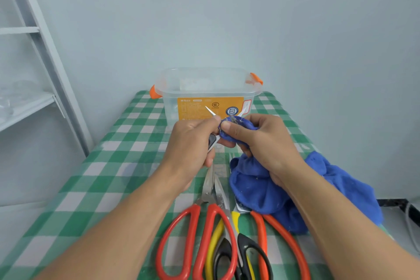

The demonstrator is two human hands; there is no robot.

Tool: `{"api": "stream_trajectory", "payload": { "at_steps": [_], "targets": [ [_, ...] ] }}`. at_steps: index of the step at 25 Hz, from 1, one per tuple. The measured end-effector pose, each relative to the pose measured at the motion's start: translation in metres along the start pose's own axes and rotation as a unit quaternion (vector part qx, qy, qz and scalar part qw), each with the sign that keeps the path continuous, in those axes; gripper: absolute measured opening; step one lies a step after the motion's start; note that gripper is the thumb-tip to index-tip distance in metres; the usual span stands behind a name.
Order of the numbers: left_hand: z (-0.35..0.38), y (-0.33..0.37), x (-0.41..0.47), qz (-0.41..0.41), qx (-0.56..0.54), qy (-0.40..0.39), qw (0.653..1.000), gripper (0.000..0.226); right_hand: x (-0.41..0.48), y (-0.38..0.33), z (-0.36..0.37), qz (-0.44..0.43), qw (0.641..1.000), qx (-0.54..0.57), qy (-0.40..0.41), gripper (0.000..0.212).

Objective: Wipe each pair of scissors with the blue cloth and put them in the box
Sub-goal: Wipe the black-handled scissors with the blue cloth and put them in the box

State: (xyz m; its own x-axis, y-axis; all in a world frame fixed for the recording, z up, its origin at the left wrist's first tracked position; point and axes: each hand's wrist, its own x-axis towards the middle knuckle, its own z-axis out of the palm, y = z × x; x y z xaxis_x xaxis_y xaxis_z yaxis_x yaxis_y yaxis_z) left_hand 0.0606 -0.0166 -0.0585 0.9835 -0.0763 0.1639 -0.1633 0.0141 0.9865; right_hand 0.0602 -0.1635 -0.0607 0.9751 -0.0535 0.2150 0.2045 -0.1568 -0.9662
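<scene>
- Left hand [193, 143] grips small snips [212, 120], blades spread, above the table [102, 166].
- Right hand [261, 141] pinches blue cloth [261, 186] around one blade.
- Three scissors [204, 234] lie nearest; box [204, 88] stands behind.

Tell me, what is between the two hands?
In the head view, a small pair of scissors, gripped by the left hand; the right hand pinches the blue cloth around one blade.

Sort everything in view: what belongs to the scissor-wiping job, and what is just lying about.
Job: small scissors in the left hand; blue cloth in the right hand; red-handled scissors, yellow-and-black scissors and orange-handled scissors on the table; clear box.
Lying about: white shelf; cable.
</scene>
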Motion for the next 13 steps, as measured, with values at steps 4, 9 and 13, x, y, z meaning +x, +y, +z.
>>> {"api": "stream_trajectory", "payload": {
  "at_steps": [4, 9, 13],
  "targets": [
    [-0.003, 0.001, 0.0, -0.019, -0.017, 0.016, 1.0, 0.034, 0.002, -0.001, -0.004, 0.034, 0.999, 0.022, -0.026, 0.02],
    [-0.007, 0.001, 0.004, -0.026, -0.022, 0.014, 0.999, 0.028, 0.003, 0.002, -0.01, 0.06, 0.99, 0.109, -0.063, 0.025],
    [-0.004, 0.0, 0.002, -0.014, -0.019, 0.01, 1.0, 0.03, 0.001, 0.002, -0.005, 0.033, 0.998, 0.055, -0.023, 0.018]
  ]
}}
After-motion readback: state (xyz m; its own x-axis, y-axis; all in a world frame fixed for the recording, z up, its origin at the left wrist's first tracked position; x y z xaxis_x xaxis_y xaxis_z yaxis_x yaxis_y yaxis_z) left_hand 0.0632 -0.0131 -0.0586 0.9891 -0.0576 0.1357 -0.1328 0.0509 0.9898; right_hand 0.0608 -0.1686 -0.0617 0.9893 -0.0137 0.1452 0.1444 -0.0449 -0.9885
